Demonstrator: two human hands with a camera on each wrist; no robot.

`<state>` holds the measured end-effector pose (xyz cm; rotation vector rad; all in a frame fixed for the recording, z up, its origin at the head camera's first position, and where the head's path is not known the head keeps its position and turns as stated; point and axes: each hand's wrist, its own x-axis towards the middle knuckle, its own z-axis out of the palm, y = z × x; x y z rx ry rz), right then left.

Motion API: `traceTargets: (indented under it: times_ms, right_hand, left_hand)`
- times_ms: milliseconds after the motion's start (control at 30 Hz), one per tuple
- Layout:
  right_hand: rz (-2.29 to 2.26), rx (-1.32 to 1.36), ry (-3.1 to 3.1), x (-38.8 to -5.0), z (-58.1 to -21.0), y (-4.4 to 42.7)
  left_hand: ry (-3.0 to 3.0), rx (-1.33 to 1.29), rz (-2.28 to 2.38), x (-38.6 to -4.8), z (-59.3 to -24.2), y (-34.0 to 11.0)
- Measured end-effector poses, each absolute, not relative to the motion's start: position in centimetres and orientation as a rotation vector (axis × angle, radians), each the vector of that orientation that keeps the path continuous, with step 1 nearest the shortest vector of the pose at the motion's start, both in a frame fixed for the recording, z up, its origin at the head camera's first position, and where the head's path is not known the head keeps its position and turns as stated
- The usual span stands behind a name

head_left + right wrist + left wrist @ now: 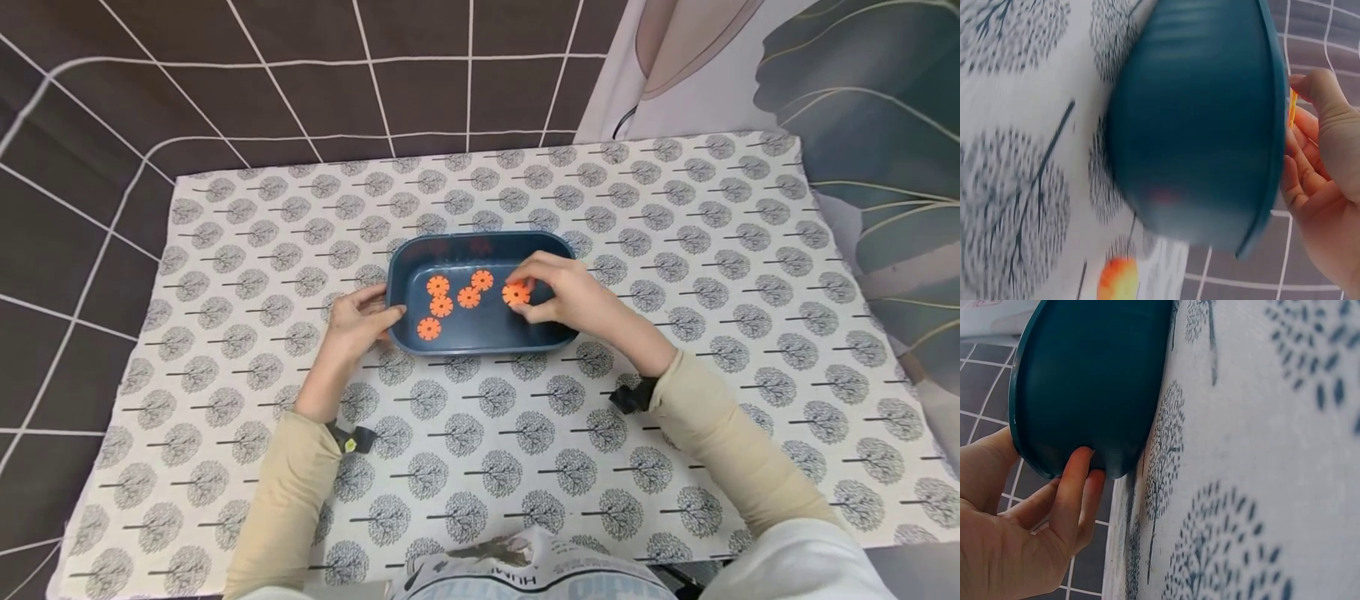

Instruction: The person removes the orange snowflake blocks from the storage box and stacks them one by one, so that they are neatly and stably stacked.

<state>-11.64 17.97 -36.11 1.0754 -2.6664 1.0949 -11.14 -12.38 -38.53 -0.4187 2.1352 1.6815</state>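
A dark blue-green plastic tub [480, 346] with rounded corners stands on the cloth. Inside lie several orange notched discs [468, 297], each with a small hole in the middle. My left hand [356, 323] holds the tub's left end, thumb at the rim; the left wrist view shows its fingers against the outer wall [1094, 381]. Over the tub's right part, my right hand [558, 292] pinches one orange notched disc [516, 294] between thumb and fingers. That disc shows edge-on in the right wrist view [1292, 107], above the rim.
A white cloth [465, 483] printed with grey trees covers the table. Dark panels with white grid lines [420, 100] rise behind and to the left; a patterned curtain [870, 125] hangs at right. A blurred orange thing [1117, 279] shows past the tub in the right wrist view.
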Motion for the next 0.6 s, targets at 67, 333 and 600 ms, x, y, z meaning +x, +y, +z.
traceTargets:
  times_ms: [67, 333, 600]
  right_hand:
    - [1.087, 1.04, -2.65, -11.6, -36.0, 18.8]
    - [1.036, 0.918, -2.612, -11.4, -35.6, 21.9]
    - [0.989, 0.798, -2.634, -11.0, -35.7, 24.6]
  left_hand:
    - [2.132, -0.417, 1.682, -11.1, -38.5, -12.4]
    - [2.14, -0.399, 1.685, -11.1, -38.5, -12.6]
    - [2.098, -0.389, 1.725, -11.0, -38.7, -12.6]
